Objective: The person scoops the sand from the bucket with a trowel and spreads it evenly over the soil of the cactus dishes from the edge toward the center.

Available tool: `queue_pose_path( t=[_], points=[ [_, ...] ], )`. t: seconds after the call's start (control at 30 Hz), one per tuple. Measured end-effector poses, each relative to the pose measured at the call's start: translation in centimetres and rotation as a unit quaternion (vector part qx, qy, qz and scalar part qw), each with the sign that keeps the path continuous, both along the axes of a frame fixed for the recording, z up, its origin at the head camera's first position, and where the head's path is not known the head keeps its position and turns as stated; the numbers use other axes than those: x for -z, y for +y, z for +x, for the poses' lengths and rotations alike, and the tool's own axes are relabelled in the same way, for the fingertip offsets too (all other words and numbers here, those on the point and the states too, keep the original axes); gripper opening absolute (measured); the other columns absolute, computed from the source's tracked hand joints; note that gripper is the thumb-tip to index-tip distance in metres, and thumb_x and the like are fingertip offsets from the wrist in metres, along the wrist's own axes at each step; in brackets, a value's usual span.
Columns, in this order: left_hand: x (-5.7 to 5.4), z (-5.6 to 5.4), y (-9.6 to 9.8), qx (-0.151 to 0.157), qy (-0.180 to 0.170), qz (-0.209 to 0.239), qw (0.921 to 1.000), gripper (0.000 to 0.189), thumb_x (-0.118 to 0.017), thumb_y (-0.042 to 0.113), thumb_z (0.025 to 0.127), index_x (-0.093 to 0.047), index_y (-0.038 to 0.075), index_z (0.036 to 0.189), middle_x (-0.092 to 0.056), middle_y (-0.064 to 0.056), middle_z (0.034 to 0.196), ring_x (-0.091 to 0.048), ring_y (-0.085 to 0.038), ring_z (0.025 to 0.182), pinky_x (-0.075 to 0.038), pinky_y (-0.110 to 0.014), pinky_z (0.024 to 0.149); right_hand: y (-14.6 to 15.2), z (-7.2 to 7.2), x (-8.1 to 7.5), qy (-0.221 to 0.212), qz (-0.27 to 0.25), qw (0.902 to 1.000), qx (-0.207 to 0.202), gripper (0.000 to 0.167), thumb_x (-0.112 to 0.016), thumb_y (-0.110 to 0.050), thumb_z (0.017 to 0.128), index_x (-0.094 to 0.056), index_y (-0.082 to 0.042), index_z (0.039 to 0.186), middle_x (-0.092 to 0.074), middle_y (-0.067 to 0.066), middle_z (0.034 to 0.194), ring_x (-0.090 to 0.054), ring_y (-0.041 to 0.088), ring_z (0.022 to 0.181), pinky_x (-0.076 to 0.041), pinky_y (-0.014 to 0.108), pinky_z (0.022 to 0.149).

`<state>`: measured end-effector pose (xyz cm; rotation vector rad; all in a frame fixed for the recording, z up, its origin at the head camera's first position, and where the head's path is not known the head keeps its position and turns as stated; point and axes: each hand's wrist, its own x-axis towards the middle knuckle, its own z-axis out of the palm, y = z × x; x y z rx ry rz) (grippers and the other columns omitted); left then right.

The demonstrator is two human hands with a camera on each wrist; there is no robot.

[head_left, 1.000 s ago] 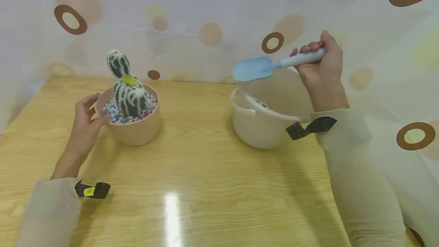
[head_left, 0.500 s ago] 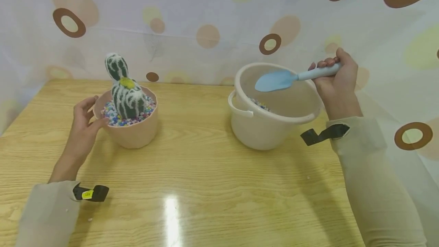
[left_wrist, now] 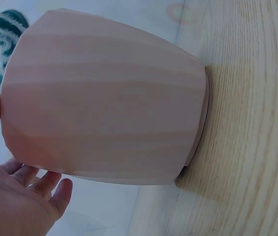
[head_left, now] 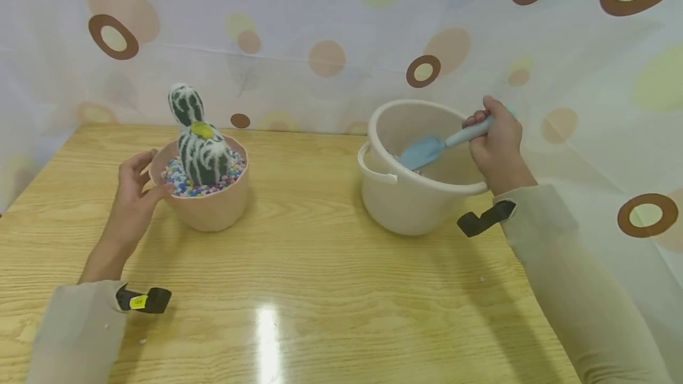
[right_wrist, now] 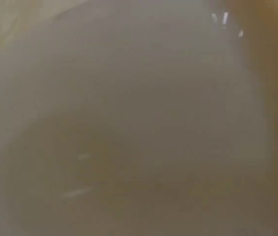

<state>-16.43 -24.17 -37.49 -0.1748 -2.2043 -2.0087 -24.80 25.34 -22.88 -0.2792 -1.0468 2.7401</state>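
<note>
A pink flowerpot [head_left: 212, 213] stands at the left of the head view, filled with colourful pebbles [head_left: 178, 178] around a knitted cactus [head_left: 201, 157] with a yellow patch. My left hand [head_left: 132, 197] holds the pot by its left side, thumb at the rim and fingertips against the outer wall [left_wrist: 99, 98]. To the right, my right hand [head_left: 498, 147] grips the handle of a light blue hand trowel [head_left: 423, 153]. The trowel's blade points down inside a cream bucket [head_left: 408, 212], over pebbles mostly hidden by the blade and rim. The right wrist view is blurred, filled by a pale surface.
The bucket's carrying handle [head_left: 377, 173] hangs at its left side. Wooden table [head_left: 304, 265] lies between pot and bucket and in front of them. A patterned cloth [head_left: 288, 10] rises behind the table and along its right side.
The right hand moved right, then back left and down, bringing the trowel from above the bucket's rim into the bucket with its blade tilted down. The left hand stays on the flowerpot.
</note>
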Motion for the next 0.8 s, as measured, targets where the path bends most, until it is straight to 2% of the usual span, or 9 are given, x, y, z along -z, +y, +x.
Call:
queue_pose_path(
  t=[0.13,0.27,0.4,0.5,0.6,0.63,0.73,0.77,0.8],
  points=[
    [-0.1,-0.1,-0.1,0.001,0.004,-0.003,1.0000,0.064,-0.044,0.008,0.097,-0.004,0.007,0.148,0.003,-0.017,0.157,-0.006,-0.029,0.145,-0.028,-0.010,0.097,-0.9,-0.1,0.2,0.002,0.084,0.9964,0.011,0.020,-0.056,-0.004,0.093,-0.037,-0.005,0.097,-0.044,0.006,0.064,-0.042,0.016,0.054,-0.042,0.024,0.059],
    [-0.3,-0.1,-0.4,-0.001,0.005,-0.009,0.9999,0.065,-0.044,0.008,0.097,-0.003,0.007,0.149,0.004,-0.016,0.158,-0.005,-0.029,0.145,-0.027,-0.010,0.098,-1.4,-0.2,0.3,-0.015,0.179,0.9838,-0.009,0.022,-0.058,-0.006,0.092,-0.036,-0.005,0.094,-0.048,0.003,0.059,-0.046,0.013,0.054,-0.045,0.022,0.058],
    [-0.4,-0.1,-0.5,-0.002,0.001,-0.023,0.9997,0.067,-0.043,0.010,0.098,-0.001,0.007,0.149,0.004,-0.016,0.158,-0.004,-0.029,0.146,-0.027,-0.009,0.098,-1.4,-0.2,0.5,-0.044,0.254,0.9647,-0.056,0.020,-0.060,-0.010,0.092,-0.044,-0.006,0.079,-0.050,0.001,0.058,-0.047,0.012,0.059,-0.044,0.021,0.063],
    [-0.5,0.0,-0.7,0.001,-0.001,-0.055,0.9985,0.066,-0.043,0.012,0.099,-0.002,0.006,0.149,0.002,-0.017,0.158,-0.006,-0.032,0.146,-0.028,-0.007,0.093,-1.2,-0.4,0.7,-0.063,0.311,0.9431,-0.099,0.028,-0.061,-0.013,0.092,-0.051,-0.007,0.066,-0.052,0.000,0.058,-0.052,0.012,0.062,-0.044,0.021,0.068],
    [-1.0,0.0,-1.0,0.018,-0.006,-0.104,0.9944,0.066,-0.043,0.014,0.099,-0.001,0.004,0.149,0.001,-0.020,0.156,-0.004,-0.040,0.145,-0.029,-0.005,0.089,-0.7,-0.7,0.8,-0.068,0.357,0.9225,-0.130,0.031,-0.064,-0.012,0.090,-0.055,-0.008,0.060,-0.056,0.000,0.060,-0.062,0.011,0.064,-0.047,0.019,0.074],
    [-1.3,-0.1,-1.2,0.028,-0.009,-0.123,0.9920,0.066,-0.042,0.015,0.100,0.001,0.003,0.149,0.001,-0.022,0.156,-0.003,-0.043,0.144,-0.029,-0.008,0.097,-0.5,-0.8,0.7,-0.068,0.374,0.9152,-0.134,0.030,-0.065,-0.011,0.089,-0.057,-0.009,0.060,-0.057,-0.001,0.061,-0.064,0.011,0.066,-0.048,0.017,0.075],
    [-2.7,-0.5,-1.7,0.059,-0.031,-0.164,0.9843,0.068,-0.040,0.019,0.101,0.005,0.000,0.148,0.003,-0.025,0.155,0.000,-0.050,0.141,-0.020,-0.036,0.118,0.5,-0.7,0.6,-0.072,0.426,0.8929,-0.127,0.019,-0.068,-0.009,0.086,-0.060,-0.009,0.069,-0.060,-0.002,0.073,-0.067,0.008,0.071,-0.052,0.016,0.074],
    [-3.3,-0.8,-1.8,0.066,-0.038,-0.176,0.9815,0.068,-0.039,0.021,0.102,0.006,0.000,0.149,0.004,-0.026,0.155,0.001,-0.051,0.141,-0.015,-0.049,0.118,0.8,-0.7,0.4,-0.074,0.457,0.8789,-0.115,0.015,-0.070,-0.009,0.085,-0.061,-0.010,0.074,-0.059,-0.002,0.079,-0.065,0.007,0.073,-0.052,0.015,0.072],
    [-3.9,-1.0,-1.9,0.067,-0.041,-0.188,0.9790,0.068,-0.037,0.023,0.102,0.007,0.000,0.149,0.004,-0.026,0.155,0.001,-0.051,0.141,-0.010,-0.060,0.115,1.1,-0.7,0.3,-0.075,0.501,0.8565,-0.098,0.011,-0.070,-0.011,0.085,-0.060,-0.011,0.080,-0.057,-0.005,0.085,-0.063,0.005,0.075,-0.050,0.014,0.070]
  ],
)
